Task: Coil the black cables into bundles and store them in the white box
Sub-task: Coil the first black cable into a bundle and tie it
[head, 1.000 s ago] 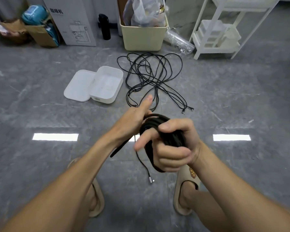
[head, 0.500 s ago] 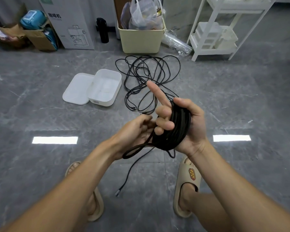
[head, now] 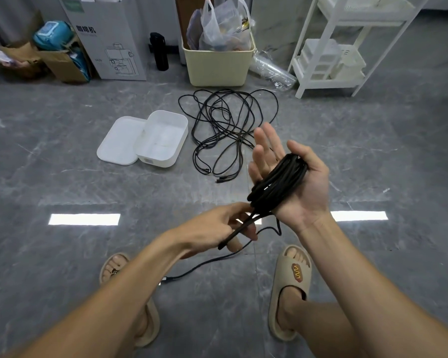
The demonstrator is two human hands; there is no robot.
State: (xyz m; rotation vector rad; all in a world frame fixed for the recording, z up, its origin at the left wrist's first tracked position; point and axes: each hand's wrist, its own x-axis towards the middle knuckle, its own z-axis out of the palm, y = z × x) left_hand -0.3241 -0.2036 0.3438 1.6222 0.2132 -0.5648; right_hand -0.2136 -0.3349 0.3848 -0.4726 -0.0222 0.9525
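Since half a second ago, the right hand (head: 292, 177) has turned palm-up and straightened its fingers, so the coiled cable (head: 277, 186) now lies draped across the open palm, between thumb and fingers, rather than clutched. Lower down, the left hand (head: 217, 228) pinches the cable's free tail (head: 233, 237) just below the coil, fingers curled round it; the rest of the tail hangs to the floor (head: 62, 254), its plug end (head: 164, 280) lying near the left slipper (head: 117, 264).

The cable looks light, thin and limp, with some springiness: the loops would likely loosen and slide off a flat palm, so it seems best gripped around the middle of the bundle, all turns caught together, with the tail wrapped crosswise to bind them.

Farther out on the floor, the loose cables (head: 225, 130) sprawl in a tangle just beside the right wall of the white box (head: 162, 138), which stands open and appears empty, its lid (head: 119, 140) lying flat against its left side. Nothing looks stored yet.
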